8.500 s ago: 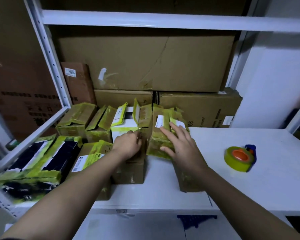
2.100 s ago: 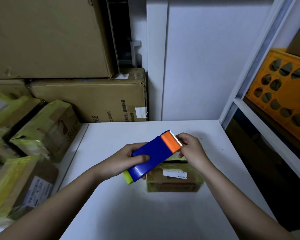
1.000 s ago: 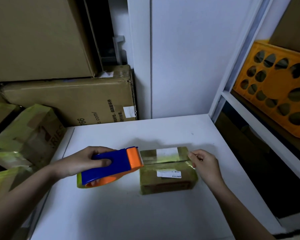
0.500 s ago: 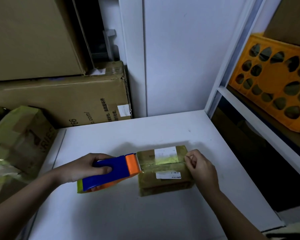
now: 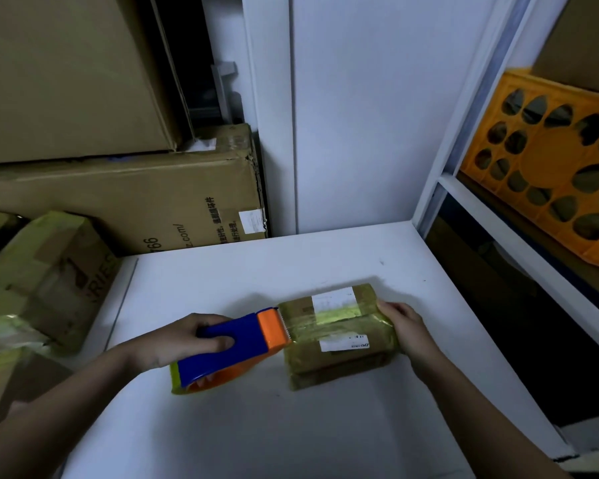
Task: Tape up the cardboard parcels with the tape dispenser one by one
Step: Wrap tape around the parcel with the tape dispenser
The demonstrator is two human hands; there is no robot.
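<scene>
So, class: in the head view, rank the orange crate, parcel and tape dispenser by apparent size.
1. Orange crate, though cut off at the frame edge.
2. Parcel and tape dispenser: too alike to rank.

Background was pretty cluttered. A big cardboard box (image 5: pixel 128 202) with printed text and a small white sticker sat at the back of the white shelf (image 5: pixel 256 426), pushed against the white wall panel (image 5: pixel 367 115). An even bigger plain carton (image 5: pixel 66 70) was stacked on top of it. Off to the right, past the white shelf post (image 5: pixel 464 108), an orange plastic crate (image 5: pixel 550 167) with rounded cutouts sat on the next shelf over, with another brown box (image 5: pixel 588 39) resting on top.
</scene>
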